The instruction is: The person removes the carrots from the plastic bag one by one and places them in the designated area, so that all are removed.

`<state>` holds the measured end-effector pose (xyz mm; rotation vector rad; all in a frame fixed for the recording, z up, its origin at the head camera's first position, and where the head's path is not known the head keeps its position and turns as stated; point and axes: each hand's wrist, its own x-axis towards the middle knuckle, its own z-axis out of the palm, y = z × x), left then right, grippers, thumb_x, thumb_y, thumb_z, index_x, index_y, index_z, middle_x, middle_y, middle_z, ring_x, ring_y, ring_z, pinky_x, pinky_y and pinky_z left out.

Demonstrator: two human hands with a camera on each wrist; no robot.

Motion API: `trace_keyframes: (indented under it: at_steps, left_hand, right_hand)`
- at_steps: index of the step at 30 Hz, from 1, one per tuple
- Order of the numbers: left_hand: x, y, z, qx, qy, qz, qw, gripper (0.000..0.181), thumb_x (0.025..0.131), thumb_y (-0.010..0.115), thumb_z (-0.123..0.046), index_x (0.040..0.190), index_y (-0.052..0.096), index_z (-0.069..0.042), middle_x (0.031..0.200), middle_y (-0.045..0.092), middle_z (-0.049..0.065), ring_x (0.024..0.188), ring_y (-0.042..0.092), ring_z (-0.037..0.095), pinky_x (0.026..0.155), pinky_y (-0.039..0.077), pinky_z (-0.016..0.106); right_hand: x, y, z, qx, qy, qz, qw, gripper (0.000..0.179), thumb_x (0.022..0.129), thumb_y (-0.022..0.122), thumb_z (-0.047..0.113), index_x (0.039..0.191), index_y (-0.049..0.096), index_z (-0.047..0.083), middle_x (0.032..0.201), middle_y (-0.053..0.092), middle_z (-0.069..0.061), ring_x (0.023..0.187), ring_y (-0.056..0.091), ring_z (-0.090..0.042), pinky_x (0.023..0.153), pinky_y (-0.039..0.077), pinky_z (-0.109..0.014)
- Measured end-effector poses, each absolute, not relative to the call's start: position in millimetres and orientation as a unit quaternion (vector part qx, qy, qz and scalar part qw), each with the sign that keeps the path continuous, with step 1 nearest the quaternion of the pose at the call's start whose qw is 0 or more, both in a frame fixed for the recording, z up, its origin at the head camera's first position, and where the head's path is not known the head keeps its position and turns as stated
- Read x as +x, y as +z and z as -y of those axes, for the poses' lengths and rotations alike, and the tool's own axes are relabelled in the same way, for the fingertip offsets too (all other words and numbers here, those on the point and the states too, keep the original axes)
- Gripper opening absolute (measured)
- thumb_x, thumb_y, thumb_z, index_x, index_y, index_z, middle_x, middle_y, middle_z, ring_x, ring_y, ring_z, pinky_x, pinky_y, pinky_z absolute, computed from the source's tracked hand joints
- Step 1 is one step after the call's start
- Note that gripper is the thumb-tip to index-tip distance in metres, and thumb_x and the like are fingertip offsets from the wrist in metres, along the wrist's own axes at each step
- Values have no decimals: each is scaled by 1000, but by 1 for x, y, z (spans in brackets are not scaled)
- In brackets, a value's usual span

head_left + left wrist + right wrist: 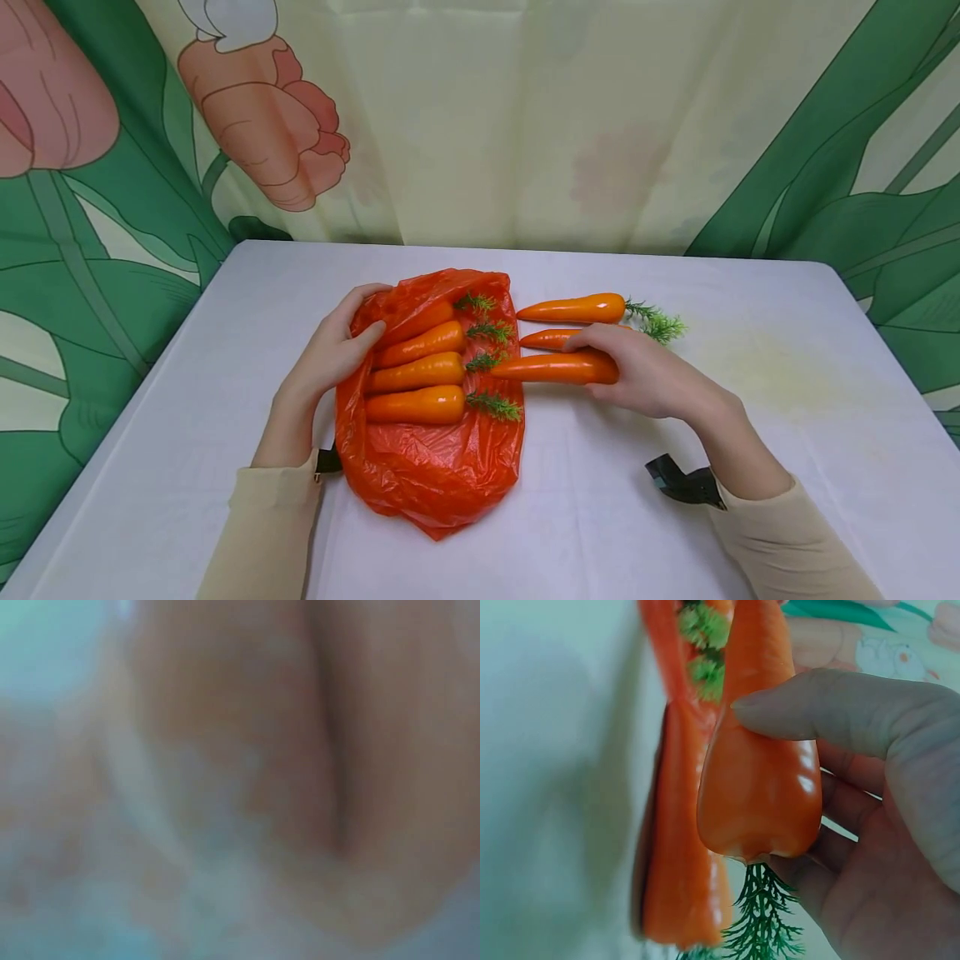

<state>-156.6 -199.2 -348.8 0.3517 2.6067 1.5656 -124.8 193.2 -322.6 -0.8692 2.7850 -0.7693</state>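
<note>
A red plastic bag [420, 492] lies open left of centre on the table. Several orange carrots [415, 406] with green tops are lined up inside, tips pointing left. My left hand [333, 350] grips the bag's left edge, thumb over the front and fingers partly hidden behind. Between thumb and fingers, my right hand [648, 375] holds another carrot [555, 367] by its thick end, its tip overlapping the bag's right edge. The right wrist view shows the thumb across this carrot [761, 795], green fronds hanging below. The left wrist view is a blur of skin.
Just right of the bag lie two more carrots, a farther one [577, 308] with its green top spread out and a nearer one [546, 338] partly covered by the right hand. A white cloth covers the table [585, 517]. Behind it hangs a printed curtain [510, 125].
</note>
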Motion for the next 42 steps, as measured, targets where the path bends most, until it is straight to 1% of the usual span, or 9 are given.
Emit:
trace_keyframes:
  at_steps: [2,9,16,22,27,34,42]
  left_hand:
    - [-157,-349,199,115,511,-851,41,46,102,51,-7,147,44,-14,139,53,12,123,50,32,107,39,56]
    - [-157,-349,197,115,511,-851,41,46,102,51,-7,147,44,-13,138,53,13,122,50,32,106,40,56]
    - [-157,-349,197,115,510,-851,42,46,102,51,-6,147,44,-13,139,52,13,123,50,32,108,38,55]
    - [-156,-349,198,110,515,-849,48,46,103,51,-7,147,44,-14,138,52,12,120,50,32,104,42,55]
    - [-157,-349,198,116,510,-851,48,46,103,51,-7,148,44,-13,138,53,13,120,51,32,104,43,55]
    - [-158,-349,199,119,506,-853,44,46,102,51,-8,147,44,-13,137,53,14,118,51,32,102,44,55]
    - [-157,-350,199,115,511,-851,47,46,102,51,-7,148,43,-13,138,52,14,119,51,33,101,45,56]
  right_hand:
    - [-124,-324,-198,-279,-254,-924,64,40,81,78,0,118,67,12,112,64,-1,100,55,-24,87,47,-45]
    - [-121,-327,-210,-259,-257,-929,67,40,82,77,1,120,66,10,116,63,-6,106,55,-27,92,48,-49]
    - [-118,-331,-215,-249,-249,-934,63,39,82,77,1,118,66,11,115,63,-6,105,56,-28,92,48,-51]
    - [-117,-335,-216,-243,-239,-938,67,37,81,77,1,116,67,11,113,64,-6,105,57,-30,93,48,-53]
    - [-116,-339,-218,-246,-225,-940,73,38,81,78,2,117,68,9,116,66,-8,108,58,-32,95,48,-54]
    - [-116,-341,-217,-249,-215,-941,81,38,82,79,2,118,68,6,117,66,-9,108,59,-31,95,48,-53]
    - [-115,-338,-216,-247,-219,-940,86,44,83,80,5,125,66,6,123,64,-10,117,56,-34,100,44,-55]
